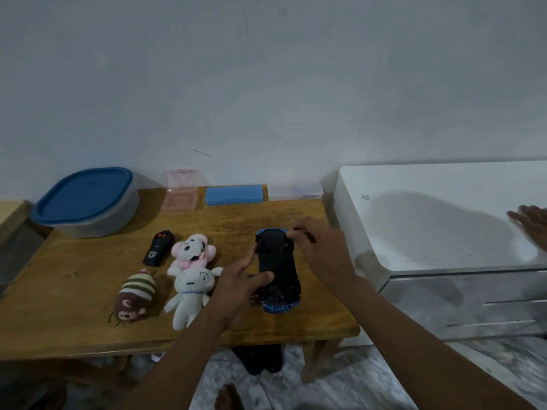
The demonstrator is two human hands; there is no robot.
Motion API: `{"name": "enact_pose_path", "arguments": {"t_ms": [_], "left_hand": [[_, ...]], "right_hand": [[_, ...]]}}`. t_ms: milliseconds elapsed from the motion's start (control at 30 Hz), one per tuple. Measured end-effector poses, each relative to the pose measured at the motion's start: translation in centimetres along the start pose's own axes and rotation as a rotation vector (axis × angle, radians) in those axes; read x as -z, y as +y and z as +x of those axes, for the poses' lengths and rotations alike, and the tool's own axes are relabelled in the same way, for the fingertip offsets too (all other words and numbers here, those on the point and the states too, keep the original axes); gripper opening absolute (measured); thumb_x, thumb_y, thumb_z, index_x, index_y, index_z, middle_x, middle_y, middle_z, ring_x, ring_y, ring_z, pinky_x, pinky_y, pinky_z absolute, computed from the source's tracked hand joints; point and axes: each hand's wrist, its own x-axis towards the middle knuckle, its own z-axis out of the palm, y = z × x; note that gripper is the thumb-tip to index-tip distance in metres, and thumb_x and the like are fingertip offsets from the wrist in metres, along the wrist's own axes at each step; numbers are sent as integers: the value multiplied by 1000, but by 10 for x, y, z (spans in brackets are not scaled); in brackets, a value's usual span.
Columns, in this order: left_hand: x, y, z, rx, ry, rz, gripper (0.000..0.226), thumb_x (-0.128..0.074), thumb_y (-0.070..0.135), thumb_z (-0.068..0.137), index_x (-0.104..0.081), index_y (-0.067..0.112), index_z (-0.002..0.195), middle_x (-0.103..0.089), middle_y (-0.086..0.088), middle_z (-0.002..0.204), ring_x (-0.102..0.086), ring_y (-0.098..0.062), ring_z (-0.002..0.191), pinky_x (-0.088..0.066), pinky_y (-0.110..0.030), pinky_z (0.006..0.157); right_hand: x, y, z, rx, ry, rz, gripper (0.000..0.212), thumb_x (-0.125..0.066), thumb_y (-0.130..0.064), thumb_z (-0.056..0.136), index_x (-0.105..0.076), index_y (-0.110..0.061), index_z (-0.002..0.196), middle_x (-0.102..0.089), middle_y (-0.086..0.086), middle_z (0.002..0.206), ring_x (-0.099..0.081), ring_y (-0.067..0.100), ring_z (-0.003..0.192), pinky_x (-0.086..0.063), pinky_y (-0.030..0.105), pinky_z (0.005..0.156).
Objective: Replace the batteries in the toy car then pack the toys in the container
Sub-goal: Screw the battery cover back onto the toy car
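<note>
On the brown wooden table a blue plastic toy car lay upside down, its black underside facing up, near the table's right edge. The left hand gripped the car's near left side, thumb curled over the underside and forefinger stretched along the flank. The right hand came in from the far right, its fingers curled together on the car's far end; whether they pinched some small part there could not be made out. Left of the car lay a white plush bear, touching a pink plush animal just beyond it, and beside the bear a brown plush toy with striped cap. A black remote control with red buttons lay next to the pink plush. At the far left corner stood a grey translucent plastic container, closed under a blue lid. Along the back edge sat a clear pink plastic box, a flat blue plastic case and a flat clear plastic case. Beside the table stood a white cabinet, where another person's hand rested with fingers spread at the picture's right edge.
</note>
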Motion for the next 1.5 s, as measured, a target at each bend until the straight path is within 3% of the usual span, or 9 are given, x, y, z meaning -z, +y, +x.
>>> {"name": "enact_pose_path", "arguments": {"t_ms": [167,433,667,767,900,1000,1200,1367,1500], "left_hand": [[-1,6,-2,-28,-21,-8,71,-62,6,91,-32,40,145,-73,-16,105,-70,-33,99,-52,-55,92],[14,26,8,-80,-55,22,71,-67,9,88,-36,44,141,-73,-8,108,-71,-23,96,-59,-37,75],[38,40,20,-102,-112,56,75,-69,12,87,-32,43,145,-70,-11,114,-69,-27,102,-56,-50,87],[48,43,23,-97,-147,79,74,-68,12,87,-32,44,144,-72,-11,112,-70,-26,101,-57,-47,86],[55,40,23,-106,-164,102,73,-67,12,88,-33,45,143,-68,-9,119,-68,-26,103,-59,-38,77],[61,34,23,-100,-177,77,71,-67,12,87,-37,51,138,-67,-7,122,-67,-27,105,-58,-44,81],[67,19,23,-72,-233,49,67,-67,11,88,-41,56,130,-70,-10,115,-68,-30,104,-54,-55,88],[60,4,21,-91,-193,42,70,-69,12,87,-39,45,140,-67,-15,119,-68,-33,103,-57,-54,81],[46,3,24,-74,-81,17,57,-71,10,85,-43,32,130,-69,-15,108,-70,-30,96,-60,-42,70]], "right_hand": [[-2,-8,5,87,46,-27,23,-60,-15,92,-66,-13,114,-73,-1,99,-67,6,82,-58,26,72],[-6,-27,28,122,70,-69,20,-64,-14,88,-65,-13,107,-73,1,91,-68,11,80,-60,32,70],[-18,-41,46,115,128,-140,20,-66,-15,87,-65,-15,106,-70,-2,87,-65,9,77,-58,28,70],[-26,-47,46,85,114,-116,18,-67,-18,86,-63,-18,104,-69,-6,89,-66,6,80,-59,25,72],[-36,-57,43,56,108,-160,10,-65,-21,87,-56,-20,91,-63,-8,78,-61,7,71,-52,17,62],[-41,-64,38,11,145,-153,9,-67,-17,86,-59,-17,91,-62,-7,76,-59,7,68,-48,11,60],[-43,-73,24,-247,267,-13,24,-69,-17,84,-60,-23,105,-62,-10,77,-61,1,74,-49,8,63],[-33,-71,11,-312,312,56,25,-71,-15,83,-60,-24,104,-64,-4,76,-62,6,71,-47,8,61],[-26,-59,13,-334,307,69,23,-72,-18,82,-60,-24,101,-64,-5,74,-66,10,74,-49,10,63]]}}
